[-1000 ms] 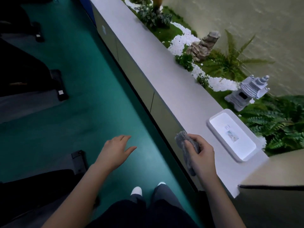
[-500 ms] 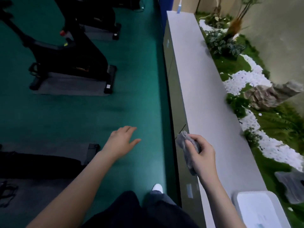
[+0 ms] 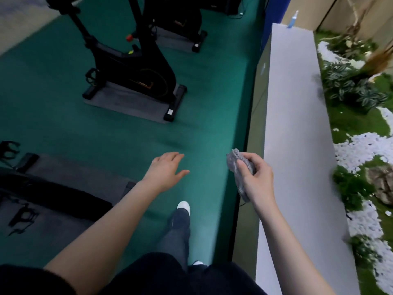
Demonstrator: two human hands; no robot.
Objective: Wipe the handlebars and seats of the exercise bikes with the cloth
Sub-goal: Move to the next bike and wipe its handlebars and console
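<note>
The right hand (image 3: 256,179) is hovering at mid-height over the green floor (image 3: 106,141), just beside the front edge of the long pale grey bench (image 3: 297,103), with its forearm stretching up from the lower right. Its grip is closing round the crumpled grey cloth (image 3: 234,159): the fingers are curling over the wad and the thumb is pressing on top, while one tail is sticking out above the knuckles and another is hanging below the palm. The left hand (image 3: 164,171) is reaching forward palm down, its grip wide and holding nothing, the fingers lying loosely together and the thumb pointing away to the side. A white shoe (image 3: 184,206) is stepping forward between the two arms. The black upright exercise bike (image 3: 136,67) is standing well ahead on a grey floor mat (image 3: 127,105), apart from both hands, and part of another black bike (image 3: 42,194) is lying at the left edge. An orange mark with small lettering is showing on the nearer bike's wheel housing, too small to read, and a white label (image 3: 170,112) on its foot is likewise illegible. A blue spray bottle (image 3: 291,19) is standing at the bench's far end.
</note>
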